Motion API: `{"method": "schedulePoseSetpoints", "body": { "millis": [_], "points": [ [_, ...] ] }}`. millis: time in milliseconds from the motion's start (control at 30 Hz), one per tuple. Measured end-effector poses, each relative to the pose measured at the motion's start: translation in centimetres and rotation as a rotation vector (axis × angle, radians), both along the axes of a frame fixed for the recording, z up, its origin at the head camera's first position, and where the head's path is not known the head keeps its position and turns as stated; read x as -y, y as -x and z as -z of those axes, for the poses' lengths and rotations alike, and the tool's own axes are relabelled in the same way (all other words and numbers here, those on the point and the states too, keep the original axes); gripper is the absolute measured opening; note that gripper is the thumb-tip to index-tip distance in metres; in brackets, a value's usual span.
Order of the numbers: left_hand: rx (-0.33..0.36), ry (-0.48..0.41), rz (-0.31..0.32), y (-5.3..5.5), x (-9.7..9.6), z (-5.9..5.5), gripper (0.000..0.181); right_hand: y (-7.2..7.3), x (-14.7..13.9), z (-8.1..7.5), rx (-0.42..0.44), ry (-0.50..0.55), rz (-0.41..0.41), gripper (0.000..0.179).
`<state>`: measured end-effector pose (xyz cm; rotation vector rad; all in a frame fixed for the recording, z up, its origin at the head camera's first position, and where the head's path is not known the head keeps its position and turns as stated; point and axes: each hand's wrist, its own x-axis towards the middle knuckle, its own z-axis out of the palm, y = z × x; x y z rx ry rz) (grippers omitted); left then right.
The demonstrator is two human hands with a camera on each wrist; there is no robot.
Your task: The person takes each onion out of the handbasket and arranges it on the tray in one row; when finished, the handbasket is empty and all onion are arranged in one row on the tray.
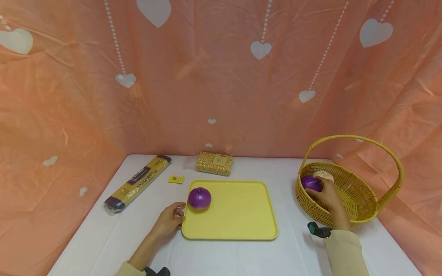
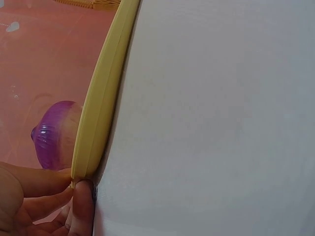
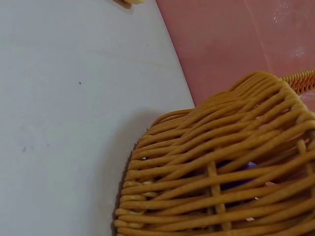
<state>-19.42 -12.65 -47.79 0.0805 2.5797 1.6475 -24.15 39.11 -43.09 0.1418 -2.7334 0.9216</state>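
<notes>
My left hand (image 1: 168, 220) pinches the left rim of a yellow tray (image 1: 238, 214), thumb above and a finger below in the left wrist view. A purple onion (image 1: 199, 198), glossy with a pointed tip, sits at the tray's left side near that hand. Over on the right, my right hand (image 1: 328, 194) reaches inside a wicker basket (image 1: 362, 212) and grips a second round purple thing (image 1: 309, 183), which looks like another onion. Beside it in the basket lies a round cream-coloured thing (image 1: 324, 175), partly covered by the hand. In the right wrist view the basket's woven wall hides the fingers.
A spaghetti packet (image 1: 138, 184) lies slanted at the table's left. Behind the tray are a small yellow wrapped packet (image 1: 176, 179) and a clear bag of yellow grains (image 1: 214, 163). The basket's tall handle (image 1: 352, 137) arches above it. Orange cloth (image 1: 221, 96) hangs around the table.
</notes>
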Motion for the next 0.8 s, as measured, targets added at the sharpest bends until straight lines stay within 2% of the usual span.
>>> {"method": "schedulePoseSetpoints", "body": {
  "millis": [133, 200, 367, 533, 800],
  "points": [
    [0.002, 0.007, -0.002, 0.0, 0.0, 0.0, 0.042, 0.0, 0.0, 0.0, -0.08, 0.042, -0.015, 0.047],
    [-0.001, 0.012, -0.004, 0.0, 0.0, 0.0, 0.042, 0.0, 0.1, 0.0, -0.09, 0.056, -0.005, 0.045],
    [-0.001, 0.016, -0.004, 0.0, -0.1, 0.0, 0.042, -0.3, 0.1, -0.4, -0.027, 0.069, 0.058, 0.059],
    [0.003, 0.02, -0.007, 0.0, -0.1, -0.1, 0.043, -0.5, 0.0, -0.6, -0.01, 0.08, 0.106, 0.068],
    [0.009, 0.01, -0.005, -0.1, -0.1, -0.2, 0.042, -1.2, 0.6, -1.0, 0.008, 0.154, 0.198, 0.075]
  ]
}}
